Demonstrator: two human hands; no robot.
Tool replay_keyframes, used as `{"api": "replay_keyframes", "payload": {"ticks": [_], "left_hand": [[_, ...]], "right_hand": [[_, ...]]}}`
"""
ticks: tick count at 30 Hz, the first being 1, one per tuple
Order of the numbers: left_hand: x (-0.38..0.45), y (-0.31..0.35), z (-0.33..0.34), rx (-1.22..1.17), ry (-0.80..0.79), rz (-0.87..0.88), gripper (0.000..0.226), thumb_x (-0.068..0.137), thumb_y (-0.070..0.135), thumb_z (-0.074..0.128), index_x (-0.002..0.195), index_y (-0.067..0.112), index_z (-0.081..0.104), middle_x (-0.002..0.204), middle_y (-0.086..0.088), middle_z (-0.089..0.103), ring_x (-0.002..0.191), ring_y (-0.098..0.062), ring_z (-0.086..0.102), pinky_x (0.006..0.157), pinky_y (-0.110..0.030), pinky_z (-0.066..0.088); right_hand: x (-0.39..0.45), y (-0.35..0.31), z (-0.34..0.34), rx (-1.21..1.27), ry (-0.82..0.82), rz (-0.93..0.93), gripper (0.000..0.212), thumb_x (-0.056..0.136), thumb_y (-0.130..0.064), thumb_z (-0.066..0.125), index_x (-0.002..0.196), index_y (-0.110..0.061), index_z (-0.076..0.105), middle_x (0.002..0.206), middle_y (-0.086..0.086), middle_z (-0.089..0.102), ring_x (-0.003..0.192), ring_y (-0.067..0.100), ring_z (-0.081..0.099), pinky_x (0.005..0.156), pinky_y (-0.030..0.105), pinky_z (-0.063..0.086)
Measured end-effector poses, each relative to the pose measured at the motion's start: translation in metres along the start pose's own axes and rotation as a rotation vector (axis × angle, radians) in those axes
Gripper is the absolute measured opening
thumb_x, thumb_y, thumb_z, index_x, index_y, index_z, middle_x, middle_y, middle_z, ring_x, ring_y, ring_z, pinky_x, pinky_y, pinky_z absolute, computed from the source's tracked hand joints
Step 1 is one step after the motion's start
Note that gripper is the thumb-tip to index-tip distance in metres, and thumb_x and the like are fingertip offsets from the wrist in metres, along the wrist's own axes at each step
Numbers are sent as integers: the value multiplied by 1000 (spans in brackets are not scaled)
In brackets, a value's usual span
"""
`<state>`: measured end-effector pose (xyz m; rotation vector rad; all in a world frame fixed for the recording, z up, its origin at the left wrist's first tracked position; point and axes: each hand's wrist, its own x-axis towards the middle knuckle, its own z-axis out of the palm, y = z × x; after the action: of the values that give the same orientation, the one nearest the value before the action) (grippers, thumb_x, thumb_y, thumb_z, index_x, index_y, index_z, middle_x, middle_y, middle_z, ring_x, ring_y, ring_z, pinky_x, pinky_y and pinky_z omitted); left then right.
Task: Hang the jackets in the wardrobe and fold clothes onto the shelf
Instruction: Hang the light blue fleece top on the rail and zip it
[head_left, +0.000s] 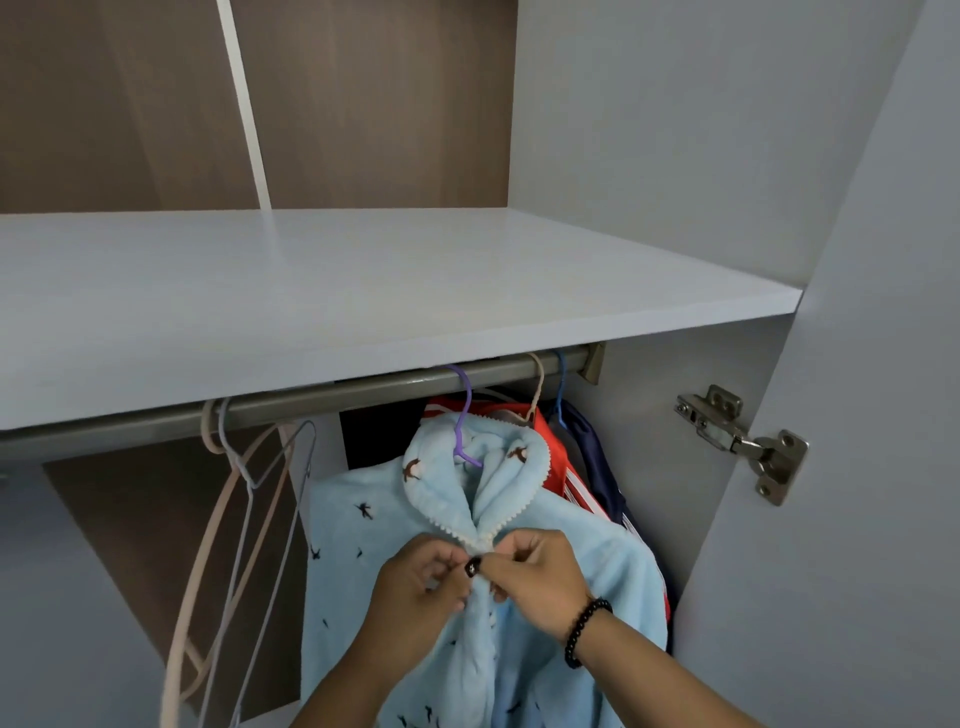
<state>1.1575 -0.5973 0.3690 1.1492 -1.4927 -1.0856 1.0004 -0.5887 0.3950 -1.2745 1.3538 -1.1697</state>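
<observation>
Nearest you, your left hand (421, 574) and right hand (530, 574) meet at the front opening of the light blue fleece jacket (363, 561), just below the collar. The fingers of the left hand are curled and pinching the left edge of the fabric; the fingers of the right hand are pinched on the right edge, beside what looks like a small dark button (474, 566). You appear to be fastening the top closure so the jacket sits well on its hanger.

Working left to right: two bare hangers (244, 499), one peach and one grey, dangle from the rail (322, 400) well clear of you, so leave them be. The blue jacket already hangs from the purple hanger (464, 415), hooked over the rail beneath the shelf (363, 291). Keep the left edge taut and flat, and bring the right edge across it rather than tugging downward, since a pull could tip the hanger or slide the collar off one shoulder. Line up the two trimmed edges before you push the button through. To the right, a red garment (558, 467) and a navy garment (597, 467) hang close behind; keep their fabric out of the closure. Once it is fastened, check that the collar lies even on both sides of the hook.
</observation>
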Motion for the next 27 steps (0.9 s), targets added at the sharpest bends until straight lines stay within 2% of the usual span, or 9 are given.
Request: {"api": "replay_keyframes", "payload": {"ticks": [3, 6, 10, 13, 15, 18, 21, 24, 27], "left_hand": [[3, 9, -3, 291, 14, 137, 25, 83, 0, 65, 75, 24, 64, 75, 10, 64, 73, -1, 61, 65, -11, 48], [4, 12, -2, 437, 1, 194, 29, 87, 1, 59, 76, 27, 55, 79, 13, 58, 82, 11, 54, 68, -4, 39], [1, 5, 6, 474, -31, 221, 22, 93, 1, 51, 84, 21, 52, 88, 9, 54, 87, 7, 50, 71, -7, 38], [0, -1, 10, 469, -13, 236, 18, 93, -1, 50, 87, 15, 54, 88, 7, 53, 86, 2, 51, 73, -10, 40], [0, -2, 13, 472, 2, 251, 22, 93, 0, 50, 86, 21, 53, 87, 8, 53, 85, 1, 52, 72, -10, 40], [0, -3, 14, 472, 36, 265, 30, 92, -2, 51, 84, 28, 51, 87, 9, 53, 84, 0, 54, 72, -10, 42], [2, 0, 6, 517, -13, 292, 17, 92, -2, 51, 87, 13, 57, 89, 5, 54, 80, -1, 54, 74, -19, 48], [7, 9, -4, 582, -106, 352, 18, 91, -1, 53, 84, 15, 55, 88, 10, 50, 80, 3, 51, 71, -10, 41], [11, 14, -7, 635, -123, 351, 20, 92, 3, 53, 84, 21, 52, 88, 11, 49, 79, 6, 48, 70, -6, 35]], "right_hand": [[-1, 1, 2, -3, 5, 0, 25, 75, -4, 71, 54, -9, 58, 51, 2, 54, 50, 14, 53, 52, 28, 48], [-1, 5, 5, 56, 14, 20, 27, 81, -2, 66, 57, -8, 54, 53, 6, 54, 52, 17, 55, 55, 27, 49], [-2, 3, 2, 72, -18, 167, 20, 82, -11, 64, 65, -7, 55, 54, 8, 59, 51, 18, 59, 50, 24, 47], [1, -4, -5, -104, -125, 276, 27, 83, -26, 62, 64, -7, 59, 55, 6, 62, 47, 17, 60, 46, 23, 48], [4, -8, -7, -168, -167, 284, 33, 82, -32, 62, 61, -8, 61, 54, 5, 63, 44, 17, 60, 45, 22, 48], [9, -9, -4, -166, -149, 233, 31, 80, -29, 61, 55, -10, 61, 50, 4, 62, 43, 14, 59, 45, 21, 47], [9, -4, 0, -115, -132, 201, 33, 80, -20, 60, 47, -15, 58, 45, 1, 58, 40, 11, 56, 43, 18, 42], [13, 1, 2, -111, -133, 158, 41, 80, -11, 59, 40, -16, 52, 42, 0, 52, 41, 11, 52, 50, 26, 49], [14, 2, 2, -122, -151, 93, 32, 81, -11, 61, 51, -5, 55, 44, 3, 51, 43, 14, 50, 58, 38, 52]]}}
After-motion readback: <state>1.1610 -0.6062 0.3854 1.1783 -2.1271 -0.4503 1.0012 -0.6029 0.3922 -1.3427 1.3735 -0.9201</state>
